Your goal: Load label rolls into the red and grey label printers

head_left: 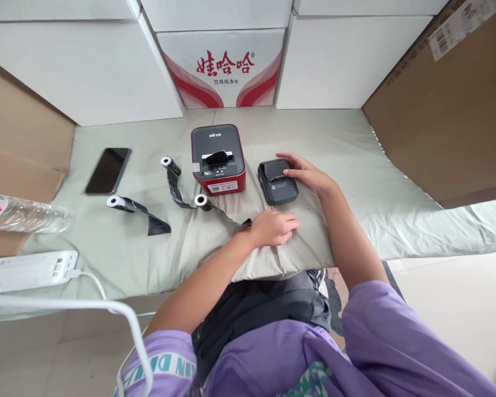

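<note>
My right hand (306, 173) rests on the right side of a small dark grey printer (276, 183), fingers curled over its top edge. My left hand (275, 227) lies knuckles up on the pale green cloth (347, 165), fingers loosely bent, holding nothing, just in front of that printer. A larger red and grey label printer (218, 159) stands to the left. Three black ribbon rolls on white cores lie partly unrolled: one (169, 164) beside the red printer, one (201, 200) in front of it, one (116, 202) farther left.
A black phone (108, 170) lies face up at the left. A plastic water bottle (25, 216) and a white power strip (28, 270) with its cable sit at the near left edge. White cartons (223, 66) line the back; brown cardboard (450, 110) stands at the right.
</note>
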### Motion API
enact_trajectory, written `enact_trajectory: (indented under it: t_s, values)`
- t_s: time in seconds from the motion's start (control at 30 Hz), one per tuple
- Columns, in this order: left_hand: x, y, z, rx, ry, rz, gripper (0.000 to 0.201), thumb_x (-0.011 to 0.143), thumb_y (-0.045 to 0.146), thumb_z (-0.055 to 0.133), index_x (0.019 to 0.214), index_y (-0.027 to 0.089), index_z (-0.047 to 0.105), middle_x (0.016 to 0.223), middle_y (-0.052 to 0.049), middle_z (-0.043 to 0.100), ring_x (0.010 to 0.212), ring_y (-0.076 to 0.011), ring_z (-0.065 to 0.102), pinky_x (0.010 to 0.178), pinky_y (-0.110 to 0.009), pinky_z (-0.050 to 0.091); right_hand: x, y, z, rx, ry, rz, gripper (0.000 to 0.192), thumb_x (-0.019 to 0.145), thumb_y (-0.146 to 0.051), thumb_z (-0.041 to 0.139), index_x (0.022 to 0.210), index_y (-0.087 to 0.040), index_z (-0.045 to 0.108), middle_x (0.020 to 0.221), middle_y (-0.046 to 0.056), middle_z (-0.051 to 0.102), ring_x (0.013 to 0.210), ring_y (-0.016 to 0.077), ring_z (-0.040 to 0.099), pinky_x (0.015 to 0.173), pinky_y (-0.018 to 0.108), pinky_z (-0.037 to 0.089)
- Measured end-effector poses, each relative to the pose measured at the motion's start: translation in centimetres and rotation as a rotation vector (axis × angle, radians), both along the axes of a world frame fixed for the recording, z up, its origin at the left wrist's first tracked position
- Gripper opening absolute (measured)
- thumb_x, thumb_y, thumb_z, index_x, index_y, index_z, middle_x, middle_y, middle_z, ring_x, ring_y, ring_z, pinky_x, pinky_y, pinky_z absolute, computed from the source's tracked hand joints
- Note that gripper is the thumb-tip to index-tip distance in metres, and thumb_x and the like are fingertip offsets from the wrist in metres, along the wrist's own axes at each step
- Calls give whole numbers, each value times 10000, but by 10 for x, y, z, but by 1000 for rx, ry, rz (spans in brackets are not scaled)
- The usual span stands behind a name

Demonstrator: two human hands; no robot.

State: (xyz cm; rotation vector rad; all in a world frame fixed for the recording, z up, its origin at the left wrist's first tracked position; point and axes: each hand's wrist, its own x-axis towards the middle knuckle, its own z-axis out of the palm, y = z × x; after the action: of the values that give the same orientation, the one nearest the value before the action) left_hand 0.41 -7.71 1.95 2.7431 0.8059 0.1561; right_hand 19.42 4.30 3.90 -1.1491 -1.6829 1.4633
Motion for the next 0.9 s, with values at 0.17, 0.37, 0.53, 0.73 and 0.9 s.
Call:
enact_trajectory:
  t_s: [0.17, 0.37, 0.53, 0.73, 0.9]
  values:
    - [0, 0, 1, -1, -5, 3, 244, 1005, 215, 479, 1087, 234, 708, 1151, -18, 753, 935, -190, 707, 651, -367, 395, 0, 6, -4, 13, 42, 8, 622, 718, -322, 777, 1324, -284, 642, 1389, 63, 684, 1328, 292, 602, 1193, 504, 467]
    - [1, 0, 0, 0, -5, -1, 243, 1005, 219, 480, 1089, 236, 708, 1154, -13, 753, 926, -190, 705, 650, -371, 392, -6, 1, 0, 11, 41, -50, 570, 689, -329, 753, 1248, -265, 658, 1311, 62, 721, 1292, 286, 622, 1166, 491, 482]
    - [0, -1, 3, 4, 9, -5, 251, 1011, 223, 474, 1102, 235, 708, 1154, -18, 750, 918, -190, 702, 646, -365, 393, -10, 0, -2, 109, -34, -120, 496, 739, -349, 691, 1225, -249, 691, 1331, 75, 734, 1274, 291, 650, 1157, 505, 491]
    - [2, -1, 6, -20, 13, -25, 243, 1009, 240, 497, 1113, 225, 716, 1169, -32, 741, 938, -207, 712, 612, -364, 403, -25, -22, 30, 576, -188, -306, 296, 900, -333, 599, 1150, -240, 727, 1283, 99, 761, 1276, 287, 668, 1164, 494, 470]
    - [4, 0, 0, -48, -29, -8, 280, 1008, 219, 488, 1125, 223, 742, 1169, -61, 758, 971, -235, 719, 708, -359, 512, -87, -62, 75, 775, -343, -18, 279, 980, -242, 506, 1169, -216, 711, 1184, 107, 774, 1138, 272, 699, 1031, 443, 528]
